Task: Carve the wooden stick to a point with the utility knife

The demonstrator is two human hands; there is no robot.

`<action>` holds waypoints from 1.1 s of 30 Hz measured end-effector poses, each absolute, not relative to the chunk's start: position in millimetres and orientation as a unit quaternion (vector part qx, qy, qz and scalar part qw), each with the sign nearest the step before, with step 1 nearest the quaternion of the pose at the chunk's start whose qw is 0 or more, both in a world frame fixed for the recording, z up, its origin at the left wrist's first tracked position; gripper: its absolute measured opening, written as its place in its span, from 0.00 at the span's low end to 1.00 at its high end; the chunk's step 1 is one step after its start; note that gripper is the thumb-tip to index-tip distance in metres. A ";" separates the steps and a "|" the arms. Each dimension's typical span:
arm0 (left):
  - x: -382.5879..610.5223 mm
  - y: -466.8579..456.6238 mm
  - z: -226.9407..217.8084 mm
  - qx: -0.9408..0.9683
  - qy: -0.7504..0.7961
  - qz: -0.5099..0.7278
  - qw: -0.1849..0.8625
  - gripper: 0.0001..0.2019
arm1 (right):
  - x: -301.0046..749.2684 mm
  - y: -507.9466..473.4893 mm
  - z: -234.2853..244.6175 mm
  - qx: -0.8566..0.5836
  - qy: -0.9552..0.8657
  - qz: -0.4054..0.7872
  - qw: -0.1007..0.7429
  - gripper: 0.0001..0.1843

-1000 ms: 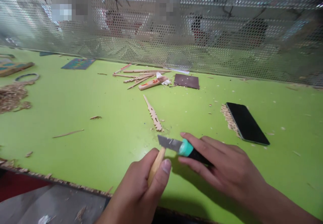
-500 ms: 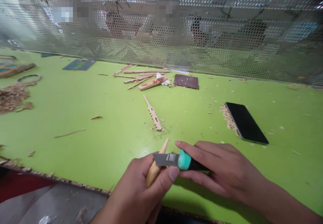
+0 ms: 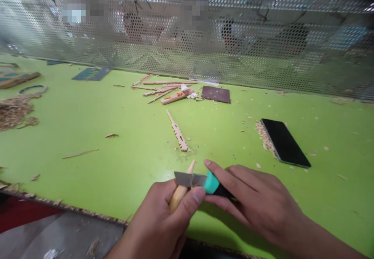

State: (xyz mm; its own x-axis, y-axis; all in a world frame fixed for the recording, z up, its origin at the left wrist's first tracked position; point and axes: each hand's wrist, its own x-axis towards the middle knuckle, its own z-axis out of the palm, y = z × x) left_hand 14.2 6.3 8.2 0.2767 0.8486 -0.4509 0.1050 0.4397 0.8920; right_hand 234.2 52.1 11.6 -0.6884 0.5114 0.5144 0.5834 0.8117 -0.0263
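Fingers of the left hand (image 3: 163, 208) grip a wooden stick (image 3: 176, 199); those of the right hand (image 3: 260, 194) grip a knife (image 3: 210, 183).
The stick sits near centre, tip pointing far, with the blade (image 3: 181, 178) laid across it; a shallow angle, light pressure and a firm left hold should give an even stroke. The left thumb (image 3: 191, 201), close beside the blade, is the chief hazard, best tucked out of the edge's path. Around, left to right: heaped shavings (image 3: 14, 113) at far left, thin sticks (image 3: 159, 82) at far centre, a notched wooden piece (image 3: 179, 136) beyond the tip, which might catch a long outward stroke, then a brown sheet (image 3: 216, 94), and a phone (image 3: 286, 142) at right, clear of the hands.
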 end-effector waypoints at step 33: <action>16.6 2.0 9.2 0.481 0.597 0.287 0.575 0.19 | 238.6 54.2 11.4 -0.302 -0.926 0.009 0.228 0.23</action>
